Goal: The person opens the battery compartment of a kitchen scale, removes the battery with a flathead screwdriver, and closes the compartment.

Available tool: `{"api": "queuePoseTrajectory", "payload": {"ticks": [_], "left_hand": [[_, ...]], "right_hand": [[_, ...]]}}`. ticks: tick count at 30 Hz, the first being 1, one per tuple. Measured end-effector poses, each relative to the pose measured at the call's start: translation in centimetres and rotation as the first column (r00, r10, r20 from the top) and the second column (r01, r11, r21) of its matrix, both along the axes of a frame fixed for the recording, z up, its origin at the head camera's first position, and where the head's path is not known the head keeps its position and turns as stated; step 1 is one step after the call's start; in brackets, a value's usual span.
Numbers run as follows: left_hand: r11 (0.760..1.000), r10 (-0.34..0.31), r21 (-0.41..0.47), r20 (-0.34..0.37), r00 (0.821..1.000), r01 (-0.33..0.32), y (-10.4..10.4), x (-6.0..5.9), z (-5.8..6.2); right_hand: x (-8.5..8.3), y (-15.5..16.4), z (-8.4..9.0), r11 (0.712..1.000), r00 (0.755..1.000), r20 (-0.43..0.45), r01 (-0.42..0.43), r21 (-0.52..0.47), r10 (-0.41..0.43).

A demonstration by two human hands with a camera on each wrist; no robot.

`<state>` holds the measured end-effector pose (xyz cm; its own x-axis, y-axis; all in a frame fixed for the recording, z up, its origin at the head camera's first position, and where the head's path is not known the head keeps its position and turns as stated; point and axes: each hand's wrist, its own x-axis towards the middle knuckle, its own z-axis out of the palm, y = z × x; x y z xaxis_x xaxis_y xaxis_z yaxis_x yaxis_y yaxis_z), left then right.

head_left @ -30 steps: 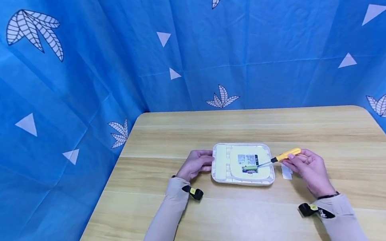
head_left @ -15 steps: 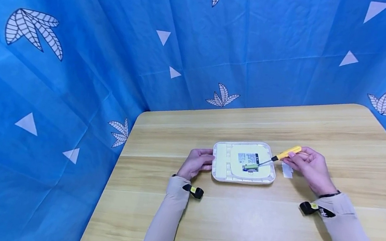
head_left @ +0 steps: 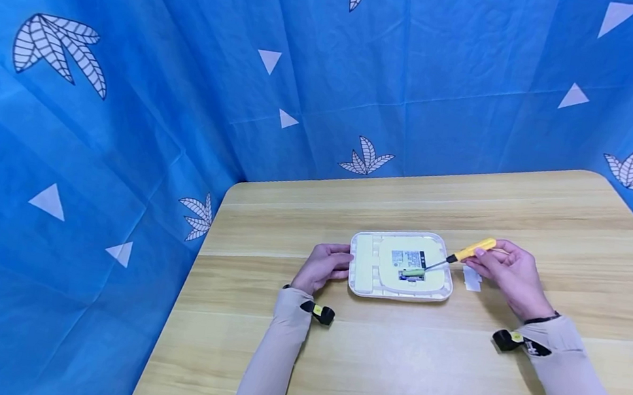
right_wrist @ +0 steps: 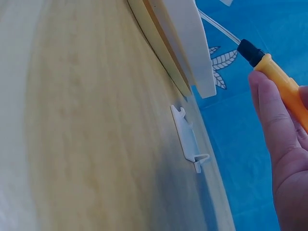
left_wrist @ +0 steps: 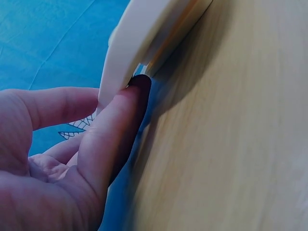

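The left hand (head_left: 324, 266) rests on the table (head_left: 367, 362) with its fingers (left_wrist: 115, 125) laid nearly straight against the left edge of a white plastic device (head_left: 401, 264), bracing it; it curls around nothing. The right hand (head_left: 505, 273) pinches the yellow handle of a small screwdriver (head_left: 459, 255) between thumb and fingertips, the remaining fingers loosely bent beneath it.

The screwdriver's long axis runs slantwise, from the handle end up beside the right hand's fingertips down and leftward toward the left hand. Its thin metal shaft points into the middle of the device, where the tip meets a green battery (head_left: 412, 273) lying in an open bay. The battery's long axis lies roughly left to right, between the two hands, just below a printed label (head_left: 407, 259).

The device lies flat on the table between the hands, underside up, touching the left fingers and reaching just short of the right hand. A small white cover piece (head_left: 470, 279) lies flat on the wood just below the right fingertips, beside the device's right edge and apart from it; the right wrist view shows its clip tabs. Behind the table hangs a blue cloth (head_left: 126, 102) printed with white leaves and triangles.
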<state>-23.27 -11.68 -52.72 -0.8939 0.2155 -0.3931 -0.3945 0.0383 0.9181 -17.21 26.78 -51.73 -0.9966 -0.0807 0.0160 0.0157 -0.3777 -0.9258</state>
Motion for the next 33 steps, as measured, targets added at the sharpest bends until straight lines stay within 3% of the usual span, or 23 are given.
{"api": "queuePoseTrajectory", "payload": {"ticks": [3,18,21,26,33], "left_hand": [[1.0,-0.001,0.009,0.009,1.0,0.001,0.0,-0.1,0.0],[1.0,-0.022,-0.008,-0.007,1.0,0.022,0.1,0.0,-0.1],[0.999,-0.033,-0.009,0.001,0.999,0.033,0.2,0.0,-0.1],[0.999,-0.034,-0.021,0.01,0.999,0.034,0.2,0.1,0.0],[0.999,-0.037,-0.024,0.01,0.999,0.037,0.3,0.1,0.0]], "right_hand": [[0.1,0.0,0.2,1.0,1.0,-0.002,-0.007,-0.018,0.007],[0.6,-0.4,1.6,0.985,0.995,-0.096,0.005,0.175,0.012],[1.0,-0.6,2.2,0.956,0.99,-0.138,0.047,0.289,-0.007],[1.5,-1.3,3.0,0.863,0.979,-0.203,0.098,0.496,0.005],[1.7,-2.2,3.6,0.805,0.973,-0.23,0.122,0.581,0.018]]}}
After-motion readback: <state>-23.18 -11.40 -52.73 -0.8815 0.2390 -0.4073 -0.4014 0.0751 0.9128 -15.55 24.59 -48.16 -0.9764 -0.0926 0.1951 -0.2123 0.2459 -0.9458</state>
